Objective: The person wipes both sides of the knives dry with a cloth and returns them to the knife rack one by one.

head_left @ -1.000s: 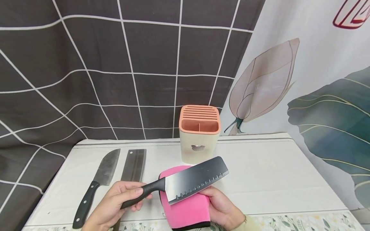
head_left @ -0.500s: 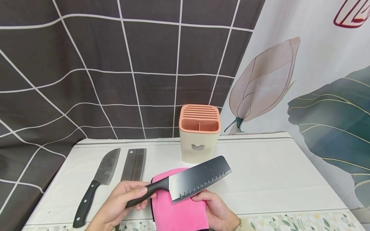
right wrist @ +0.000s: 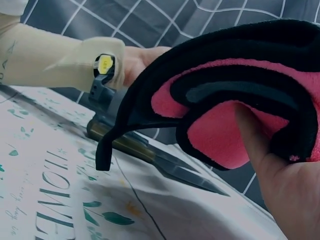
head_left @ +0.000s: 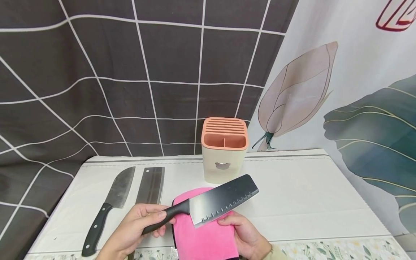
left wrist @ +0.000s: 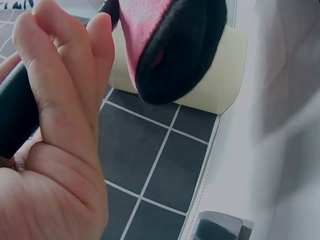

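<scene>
In the head view my left hand [head_left: 133,227] grips the black handle of a kitchen knife [head_left: 224,200] with a broad, square-ended blade, pointing up and right. My right hand [head_left: 245,234] holds a pink cloth [head_left: 204,242] with black edging, its thumb on the front. The cloth lies behind and below the blade, which overlaps it. The left wrist view shows the fingers curled by the handle [left wrist: 20,110], with the cloth beyond. Seen from the right wrist, the cloth [right wrist: 220,135] is folded over in layers, the thumb pressing into it; its other fingers are hidden.
A black-handled knife [head_left: 95,227] lies at the table's left. Beside it is a cleaver [head_left: 151,186], its lower part behind my left hand. A cream knife holder [head_left: 224,173] with a slotted orange top stands behind the held knife, near the dark grid-patterned backdrop [head_left: 172,101].
The cloth slides left and down behind the blade, then slightly back up. The held knife shifts a little right. My right hand moves slightly left; the knives on the table stay put.
</scene>
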A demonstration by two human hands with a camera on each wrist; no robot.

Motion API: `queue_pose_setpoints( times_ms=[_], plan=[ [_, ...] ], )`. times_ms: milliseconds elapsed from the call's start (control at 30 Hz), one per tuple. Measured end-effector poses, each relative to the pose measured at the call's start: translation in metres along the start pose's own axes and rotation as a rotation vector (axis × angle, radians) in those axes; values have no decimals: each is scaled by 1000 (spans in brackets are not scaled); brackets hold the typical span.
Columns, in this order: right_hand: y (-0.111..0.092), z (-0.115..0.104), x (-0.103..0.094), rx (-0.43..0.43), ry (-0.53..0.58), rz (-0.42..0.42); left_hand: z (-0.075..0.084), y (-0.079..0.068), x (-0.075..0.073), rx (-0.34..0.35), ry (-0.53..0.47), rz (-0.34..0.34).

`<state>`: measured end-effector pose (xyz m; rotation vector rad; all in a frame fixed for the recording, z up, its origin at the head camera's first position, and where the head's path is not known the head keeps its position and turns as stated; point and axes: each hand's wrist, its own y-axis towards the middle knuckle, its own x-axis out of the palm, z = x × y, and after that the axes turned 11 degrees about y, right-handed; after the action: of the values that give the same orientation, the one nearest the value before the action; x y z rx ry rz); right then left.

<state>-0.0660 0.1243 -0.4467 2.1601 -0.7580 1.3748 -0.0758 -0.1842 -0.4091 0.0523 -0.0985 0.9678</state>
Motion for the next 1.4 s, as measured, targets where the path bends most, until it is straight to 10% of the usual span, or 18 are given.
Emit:
queue_pose_setpoints(
  times_ms=[1400],
  plan=[
    [-19, -57, -16, 3, 102, 180, 2, -7, -12, 5, 49, 25]
  ],
)
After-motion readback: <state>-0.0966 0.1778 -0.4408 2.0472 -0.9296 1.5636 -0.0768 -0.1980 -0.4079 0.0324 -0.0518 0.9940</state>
